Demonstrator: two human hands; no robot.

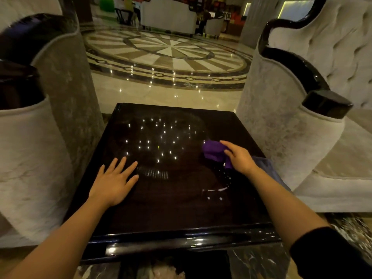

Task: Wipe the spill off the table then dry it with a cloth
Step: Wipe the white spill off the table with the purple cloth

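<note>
— Polished marble with a round inlaid pattern is being shown beyond the table (231,121), is it not?

— It is, and ceiling lights are being mirrored in it. At the far left a pale upholstered armchair (30,158) with a dark glossy arm is being seen, set just beside the table's left edge.

— And what is being done on the left half of the top?

— The left hand (114,180) is being laid flat on the dark glossy surface, palm down, with the fingers spread and nothing held under it.

— Is the spill being seen?

— Between the hands, bright points are being reflected from the lights above. Nearer the right forearm a short pale streak and several small droplets (216,191) are being caught by the light on the top.

— And the cloth?

— A purple cloth (214,151) is being held on the tabletop toward its right edge, bunched up. The right hand (240,158) is being curled over its right side, with the fingers pressed into the fabric. A second, bluish cloth (263,164) is being partly hidden behind that wrist, at the table's right edge.

— Further right?

— A tufted pale sofa (332,67) with dark curved trim is being seen just beside the table.
</note>
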